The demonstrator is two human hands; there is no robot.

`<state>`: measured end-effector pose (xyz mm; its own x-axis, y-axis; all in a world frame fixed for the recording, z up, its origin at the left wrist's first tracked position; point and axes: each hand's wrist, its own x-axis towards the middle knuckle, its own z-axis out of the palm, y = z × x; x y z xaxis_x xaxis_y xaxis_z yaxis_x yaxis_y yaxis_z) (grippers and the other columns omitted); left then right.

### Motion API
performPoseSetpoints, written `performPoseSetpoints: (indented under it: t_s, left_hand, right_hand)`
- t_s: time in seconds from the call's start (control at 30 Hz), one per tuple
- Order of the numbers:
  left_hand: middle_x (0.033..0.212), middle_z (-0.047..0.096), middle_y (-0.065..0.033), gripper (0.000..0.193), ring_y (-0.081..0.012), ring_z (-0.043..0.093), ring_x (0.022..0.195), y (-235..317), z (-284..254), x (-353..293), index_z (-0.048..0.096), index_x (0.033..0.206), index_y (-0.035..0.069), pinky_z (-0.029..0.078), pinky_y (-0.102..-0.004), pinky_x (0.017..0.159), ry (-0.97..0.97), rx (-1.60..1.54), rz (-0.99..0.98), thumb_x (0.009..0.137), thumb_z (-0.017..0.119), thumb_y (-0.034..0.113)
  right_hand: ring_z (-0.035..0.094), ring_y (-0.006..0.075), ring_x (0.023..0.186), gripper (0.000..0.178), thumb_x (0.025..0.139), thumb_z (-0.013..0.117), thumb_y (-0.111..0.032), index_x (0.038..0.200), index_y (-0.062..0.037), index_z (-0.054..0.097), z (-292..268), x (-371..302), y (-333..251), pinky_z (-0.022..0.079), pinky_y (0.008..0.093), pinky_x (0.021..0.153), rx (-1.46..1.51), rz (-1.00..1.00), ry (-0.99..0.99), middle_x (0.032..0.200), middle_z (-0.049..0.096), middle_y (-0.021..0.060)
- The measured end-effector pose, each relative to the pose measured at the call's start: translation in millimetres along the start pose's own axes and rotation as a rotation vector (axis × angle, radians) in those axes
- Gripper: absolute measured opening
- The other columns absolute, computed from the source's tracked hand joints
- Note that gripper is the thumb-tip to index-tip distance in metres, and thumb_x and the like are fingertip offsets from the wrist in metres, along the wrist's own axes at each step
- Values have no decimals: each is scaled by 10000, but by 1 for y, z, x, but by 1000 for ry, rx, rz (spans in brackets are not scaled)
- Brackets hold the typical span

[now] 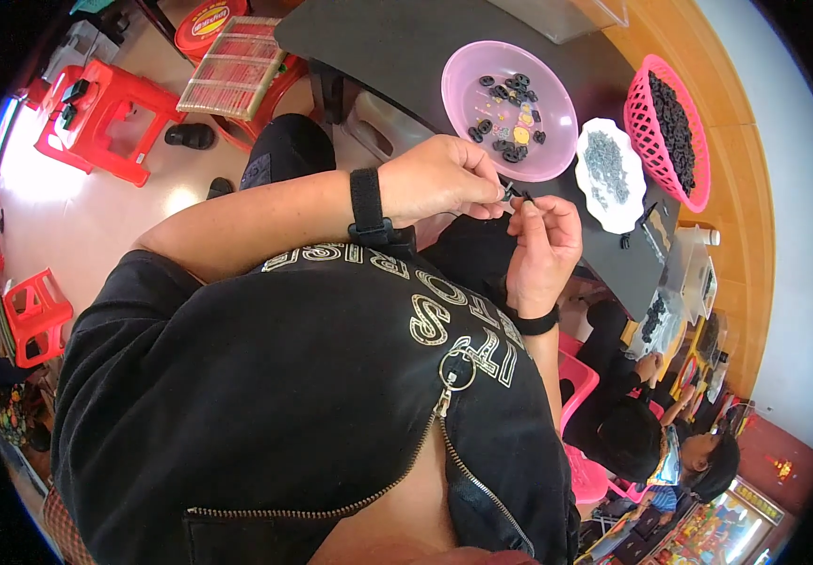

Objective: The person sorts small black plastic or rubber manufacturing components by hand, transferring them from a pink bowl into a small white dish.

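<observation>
My left hand (444,179) is closed in a pinch on a small black part (508,188). Close beside it, my right hand (546,247) also pinches a small dark piece (527,196), its fingertips almost meeting the left ones. Both are too small to tell their kind. Just beyond the hands, on the dark table, a translucent pink bowl (457,99) holds several black ring-like parts and some yellowish bits. To its right lies a white scalloped dish (625,222) of small clear or grey pieces. Farther right, a pink lattice basket (637,113) is full of black parts.
The dark table (378,42) runs along the far side. Loose black bits (625,241) and clear containers (684,268) sit at its right end. Other people (628,433) work at the lower right. Red plastic stools (110,118) and a rack (237,66) stand at the left.
</observation>
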<state>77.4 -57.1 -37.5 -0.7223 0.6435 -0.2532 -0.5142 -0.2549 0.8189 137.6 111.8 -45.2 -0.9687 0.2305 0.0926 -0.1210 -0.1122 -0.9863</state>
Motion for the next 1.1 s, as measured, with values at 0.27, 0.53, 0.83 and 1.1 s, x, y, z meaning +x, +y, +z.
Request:
performPoseSetpoints:
  t_s: [0.27,0.53,0.83,1.1]
  left_hand:
    - [802,627,-84,49,-120,619,733,-5,-1,0,549,824,4,510,-213,660,-44,164,101,833,576,43]
    - [792,622,-76,62,-113,611,726,-7,1,2,538,829,4,506,-222,655,-71,331,42,819,584,45]
    - [802,619,-65,55,-107,615,749,-6,-13,10,546,818,5,503,-209,667,-1,232,76,822,580,48]
    - [825,618,-55,68,-104,616,768,9,-26,5,546,831,28,496,-204,685,38,237,150,849,578,85]
  right_hand:
    - [546,72,681,141,813,586,50,920,-19,528,3,0,1,481,206,617,16,8,-19,823,600,48]
    - [555,87,680,29,852,561,-8,880,-8,560,0,0,4,482,222,627,43,52,-58,816,615,58]
    - [551,93,670,36,852,570,-25,882,-5,576,-7,4,5,465,223,635,45,60,27,826,633,73]
    - [553,92,678,46,848,578,-30,885,-3,584,-15,12,-2,462,222,640,26,44,13,825,633,75]
